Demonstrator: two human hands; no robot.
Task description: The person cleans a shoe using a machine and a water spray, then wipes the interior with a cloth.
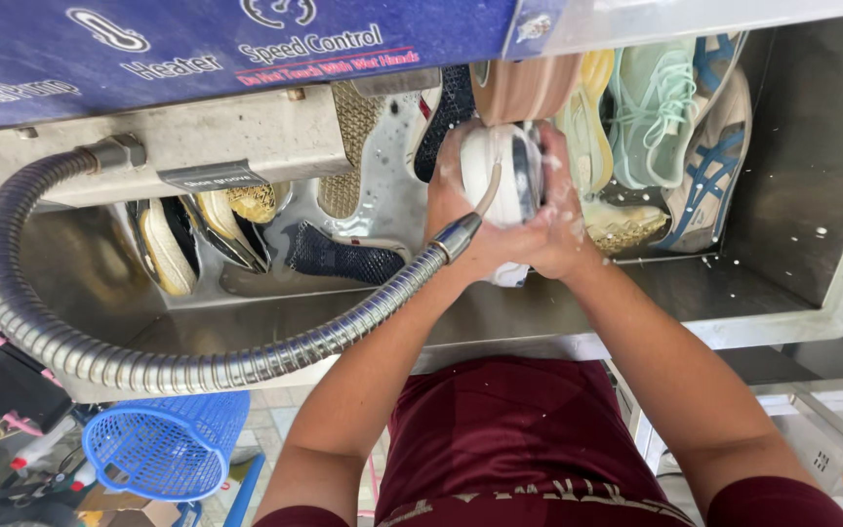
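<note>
My left hand (pixel 461 210) and my right hand (pixel 556 220) are both wrapped around a white shoe (pixel 501 176) with a dark heel part, held over a metal sink (pixel 636 303). Both hands are wet and soapy. A flexible metal hose (pixel 197 366) curves in from the left; its nozzle (pixel 456 236) ends at my left hand, against the shoe. The shoe's underside is hidden by my fingers.
Several shoes lie in the sink: mint-green and blue-striped sneakers (pixel 680 127) at the right, dark and yellow ones (pixel 207 229) at the left. A blue machine panel (pixel 197 49) overhangs the sink. A blue plastic basket (pixel 168 444) stands on the floor at lower left.
</note>
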